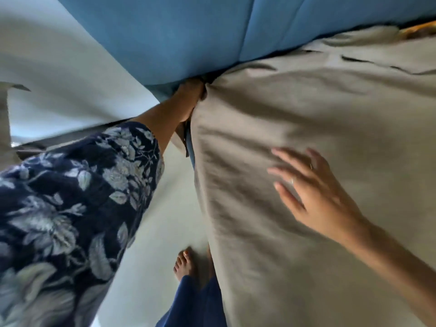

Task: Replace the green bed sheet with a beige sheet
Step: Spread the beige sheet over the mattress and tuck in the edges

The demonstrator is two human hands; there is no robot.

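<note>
The left hand (188,100) is pushed in at the bed's corner, gripping a bunched fold of the beige sheet (306,109) beside the blue headboard (200,36). The right hand (313,192) lies flat with fingers spread on the sheet near the side edge. The tucking step seems underway; next likely calls for smoothing outward. No green sheet is visible.

navy floral sleeve (77,185), ringed fingers (295,178)

1 head-worn wide-angle view looks steeply down, close over the beige sheet (306,119) and floor (151,232).
</note>
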